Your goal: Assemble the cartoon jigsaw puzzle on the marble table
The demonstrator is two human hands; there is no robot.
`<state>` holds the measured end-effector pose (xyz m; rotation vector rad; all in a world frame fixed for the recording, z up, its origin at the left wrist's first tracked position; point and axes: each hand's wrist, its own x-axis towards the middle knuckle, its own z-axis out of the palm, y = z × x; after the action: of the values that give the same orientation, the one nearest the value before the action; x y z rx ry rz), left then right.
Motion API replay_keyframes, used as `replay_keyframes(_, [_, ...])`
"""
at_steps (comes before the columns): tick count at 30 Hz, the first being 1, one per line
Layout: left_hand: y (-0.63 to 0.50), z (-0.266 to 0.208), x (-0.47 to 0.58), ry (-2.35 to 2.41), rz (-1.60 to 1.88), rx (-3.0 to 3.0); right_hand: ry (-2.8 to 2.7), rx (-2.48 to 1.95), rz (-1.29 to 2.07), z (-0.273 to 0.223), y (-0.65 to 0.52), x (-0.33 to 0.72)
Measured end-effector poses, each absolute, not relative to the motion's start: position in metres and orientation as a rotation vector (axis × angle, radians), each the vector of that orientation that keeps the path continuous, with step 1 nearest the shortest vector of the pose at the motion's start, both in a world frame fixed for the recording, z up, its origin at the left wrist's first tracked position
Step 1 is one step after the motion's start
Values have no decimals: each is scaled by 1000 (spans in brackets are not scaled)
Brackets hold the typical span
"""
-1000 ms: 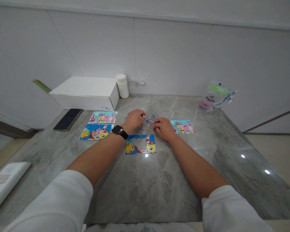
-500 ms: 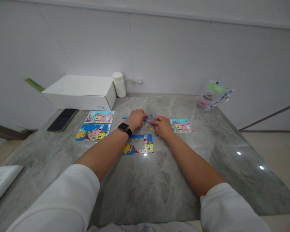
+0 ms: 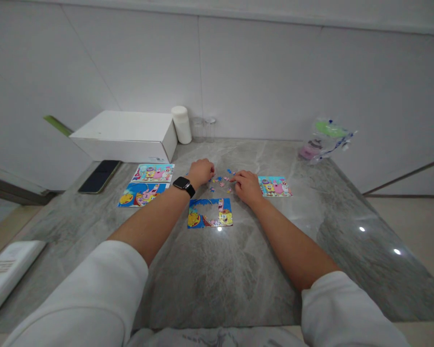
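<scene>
Loose jigsaw pieces (image 3: 222, 184), blue, pink and yellow, lie scattered between my two hands. At their left side is my left hand (image 3: 201, 171), its fingers curled down and closed; whatever is in them is hidden. My right hand (image 3: 247, 187) rests on the other side, index finger stretched out at the edge of the pieces and holding nothing visible. Closer to me lies a partly assembled jigsaw puzzle (image 3: 226, 218), its border joined around a gap in the middle. A small picture card (image 3: 275, 186) with cartoon figures is just right of my right hand.
Two cartoon pictures (image 3: 154, 173) lie left of my left forearm, beside a phone (image 3: 100, 177). Behind stand a white box (image 3: 125, 127), a white bottle (image 3: 181, 125) and clear glasses (image 3: 210, 130). A plastic bag (image 3: 323, 140) sits at the back right.
My left hand has drawn back a little from the pieces, and its pointing finger is now curled in. My right hand stays by the pieces. The whole view has shifted slightly.
</scene>
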<state>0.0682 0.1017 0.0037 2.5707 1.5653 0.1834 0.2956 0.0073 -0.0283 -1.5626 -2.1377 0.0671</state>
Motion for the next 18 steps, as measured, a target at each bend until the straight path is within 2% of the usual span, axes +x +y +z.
replay_keyframes(18, [109, 6, 58, 1527, 188, 2408, -2083, -1504, 98, -29, 10, 297])
